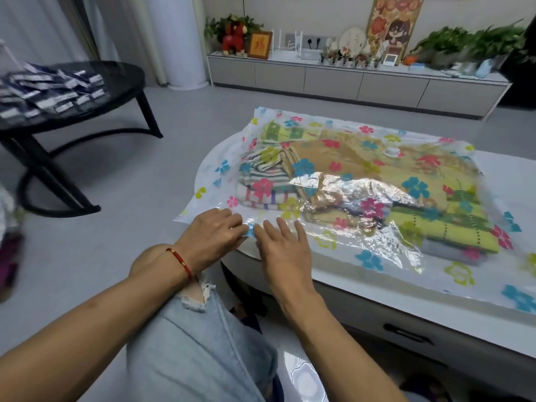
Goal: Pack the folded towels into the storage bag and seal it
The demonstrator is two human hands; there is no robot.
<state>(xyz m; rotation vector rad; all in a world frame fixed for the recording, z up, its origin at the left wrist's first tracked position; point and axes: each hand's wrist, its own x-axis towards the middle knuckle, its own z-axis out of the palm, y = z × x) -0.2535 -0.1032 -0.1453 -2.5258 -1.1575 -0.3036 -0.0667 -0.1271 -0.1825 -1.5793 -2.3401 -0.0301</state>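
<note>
Indoors, storage bag (362,181) (towels inside) covers white table (499,181).

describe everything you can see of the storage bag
The storage bag is clear, crinkly, shiny plastic printed with pink, blue, yellow and green flowers. It lies flat on the white table, its near-left corner overhanging the edge. Folded towels, striped, tan and green, show through it, and a small white round valve sits on top. The left hand and right hand touch its near edge, fingers meeting at a blue flower.
</note>
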